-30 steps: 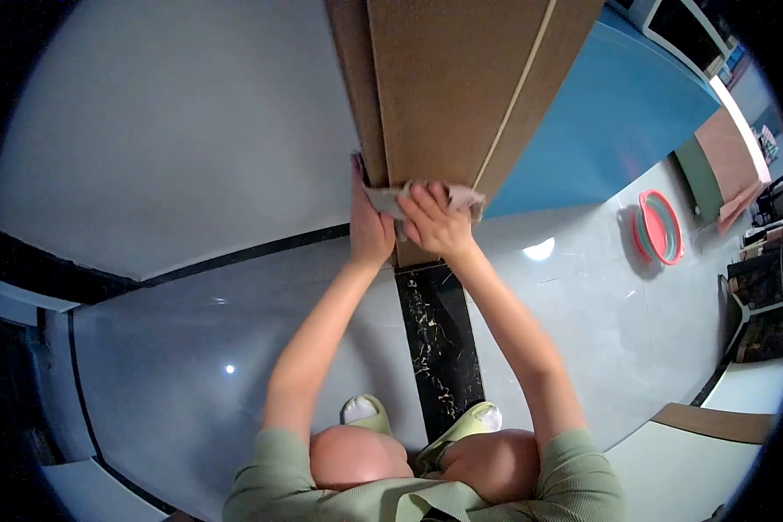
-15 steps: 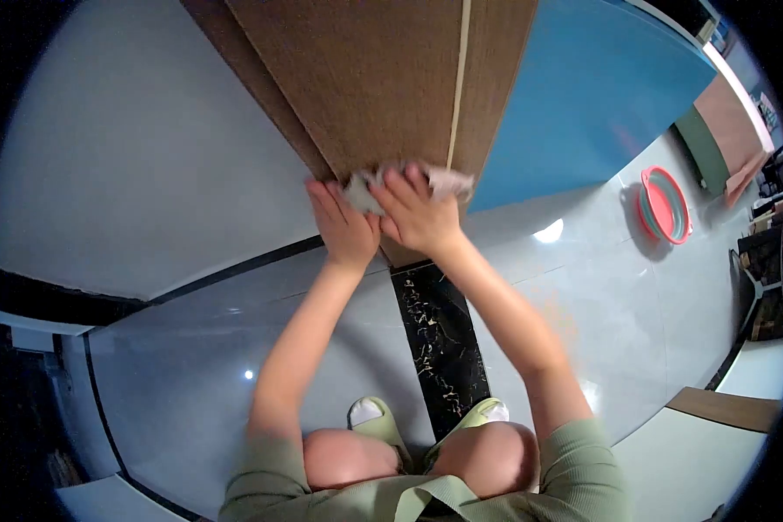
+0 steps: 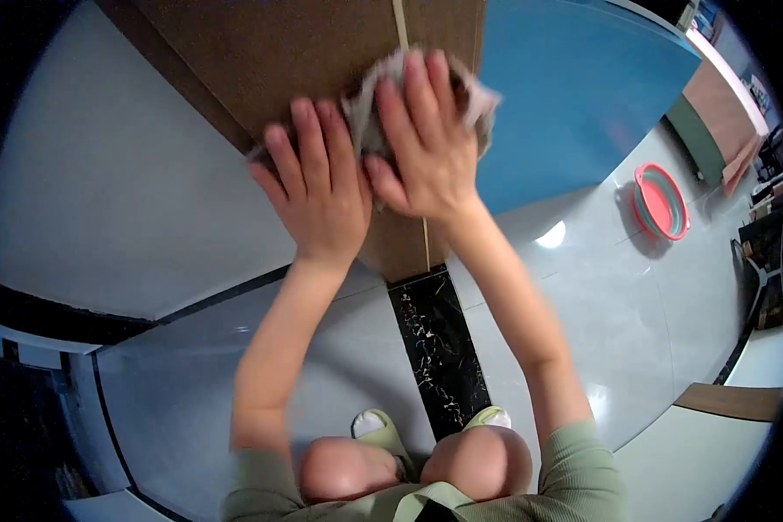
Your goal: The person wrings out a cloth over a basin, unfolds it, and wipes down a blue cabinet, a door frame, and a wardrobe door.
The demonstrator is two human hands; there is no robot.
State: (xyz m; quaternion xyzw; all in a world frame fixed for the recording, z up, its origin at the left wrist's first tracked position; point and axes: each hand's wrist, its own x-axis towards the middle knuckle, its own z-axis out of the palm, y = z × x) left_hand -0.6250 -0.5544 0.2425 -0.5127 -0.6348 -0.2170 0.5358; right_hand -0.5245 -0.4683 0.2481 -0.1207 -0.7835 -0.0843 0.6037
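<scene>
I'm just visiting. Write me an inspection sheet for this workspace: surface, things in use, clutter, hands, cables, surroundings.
Surface: brown panel with a pale stripe.
Things in use: crumpled cloth, pressed against the panel.
Clutter: red-and-grey basin on the tiled floor, off right.
Hands: left hand and right hand side by side, fingers extended, over the cloth.
Cables: nothing seen.
Surroundings: blue panel right, pale wall left, black marbled strip below.
</scene>
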